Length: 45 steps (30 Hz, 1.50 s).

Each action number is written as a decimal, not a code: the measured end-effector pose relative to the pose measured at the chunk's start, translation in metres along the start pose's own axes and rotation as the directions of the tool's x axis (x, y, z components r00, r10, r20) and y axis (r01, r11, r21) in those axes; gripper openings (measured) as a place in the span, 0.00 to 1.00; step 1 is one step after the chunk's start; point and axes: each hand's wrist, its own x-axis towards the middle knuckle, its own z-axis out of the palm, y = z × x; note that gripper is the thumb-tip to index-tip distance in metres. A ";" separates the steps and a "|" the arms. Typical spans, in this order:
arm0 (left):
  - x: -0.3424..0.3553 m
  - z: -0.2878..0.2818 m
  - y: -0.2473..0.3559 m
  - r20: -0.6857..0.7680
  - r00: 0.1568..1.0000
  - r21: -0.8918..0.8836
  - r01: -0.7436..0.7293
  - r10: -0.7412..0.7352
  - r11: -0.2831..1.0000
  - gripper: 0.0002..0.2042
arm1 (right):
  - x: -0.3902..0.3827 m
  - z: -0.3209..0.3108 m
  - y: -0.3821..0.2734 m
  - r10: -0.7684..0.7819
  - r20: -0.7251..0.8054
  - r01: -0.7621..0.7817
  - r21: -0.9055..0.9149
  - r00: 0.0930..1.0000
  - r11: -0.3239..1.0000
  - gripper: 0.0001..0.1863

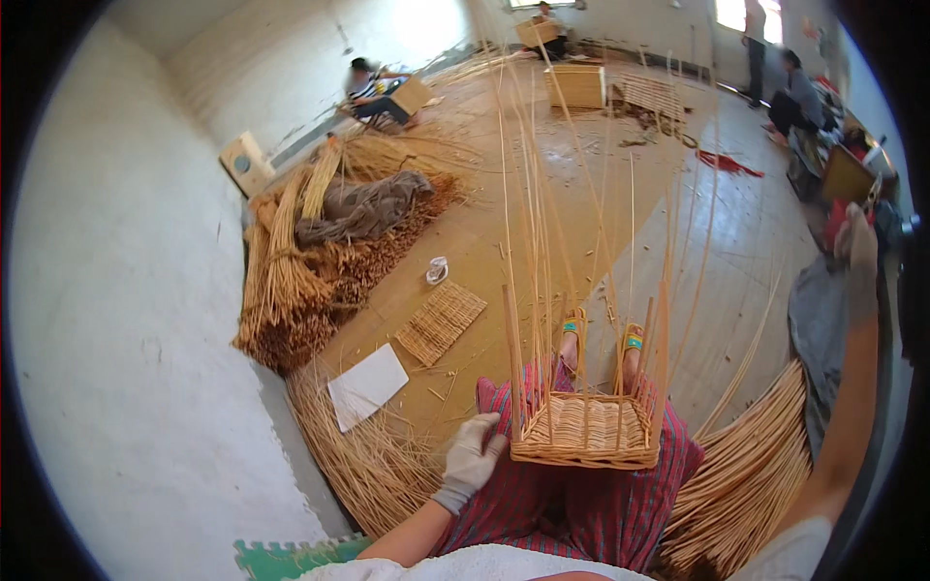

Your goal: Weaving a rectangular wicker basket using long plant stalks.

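A partly woven wicker basket (581,443) rests on my lap, with long upright rods (542,271) rising from it. My left hand (470,450), in a pale glove, lies beside its left corner against the striped cloth over my knee, fingers loosely bent and apart, holding nothing visible. My right hand (855,237), also gloved, is raised at the far right, closed on a small metal hand tool (872,194), whose shape is hard to make out.
Cane bundles (276,290) line the left wall; loose rods (746,465) lie at my right. A woven mat (441,322) and white board (368,382) lie on the floor. People (378,92) (542,34) (790,102) work farther back, near a box (576,87).
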 end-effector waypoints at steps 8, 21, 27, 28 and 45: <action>-0.022 0.021 0.004 0.248 0.961 0.750 -0.271 0.124 0.603 0.29 | -0.297 0.183 0.278 -0.078 0.685 -0.336 0.450 0.725 0.827 0.11; -0.021 0.028 0.002 0.229 0.962 0.797 -0.275 0.151 0.538 0.32 | -0.353 0.226 0.288 -0.078 0.535 -0.363 0.665 0.841 0.653 0.15; -0.019 0.026 0.003 0.226 0.958 0.787 -0.286 0.176 0.547 0.31 | -0.352 0.225 0.284 -0.044 0.517 -0.373 0.671 0.855 0.640 0.18; -0.019 0.027 0.003 0.227 0.963 0.788 -0.271 0.148 0.553 0.31 | -0.353 0.226 0.285 -0.084 0.500 -0.340 0.693 0.862 0.636 0.18; -0.042 0.094 0.102 0.543 0.728 -0.139 -0.412 0.417 0.900 0.27 | -0.359 0.218 0.284 -0.020 0.555 -0.411 0.639 0.832 0.650 0.19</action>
